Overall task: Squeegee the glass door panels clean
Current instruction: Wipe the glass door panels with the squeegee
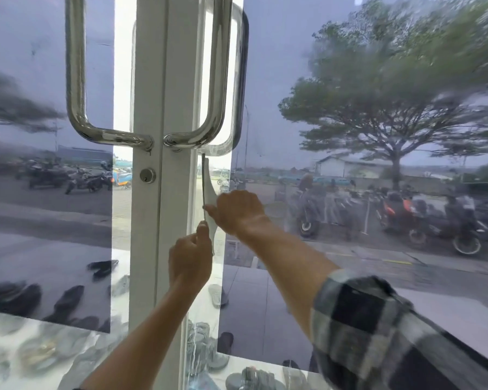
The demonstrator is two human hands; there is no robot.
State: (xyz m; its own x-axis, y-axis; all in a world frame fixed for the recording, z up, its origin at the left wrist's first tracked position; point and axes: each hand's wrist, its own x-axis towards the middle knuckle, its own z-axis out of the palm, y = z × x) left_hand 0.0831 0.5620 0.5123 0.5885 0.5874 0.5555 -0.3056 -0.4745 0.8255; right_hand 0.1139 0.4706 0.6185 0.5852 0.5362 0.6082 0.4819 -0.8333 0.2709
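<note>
A white squeegee [209, 190] stands upright, blade edge against the clear strip of the right glass door panel [350, 136], just right of the white door frame [164, 220]. My right hand [237, 212] grips its middle from the right. My left hand [190, 254] pinches its lower end from below. The squeegee's top reaches up under the right chrome pull handle [217, 94]. The left glass door panel [40, 164] is tinted and streaky.
A second chrome pull handle [76, 94] hangs on the left door, with a round lock cylinder [148, 175] below it. Through the glass I see shoes and sandals [203, 350] on the tiled step, parked motorbikes [434, 220] and a tree.
</note>
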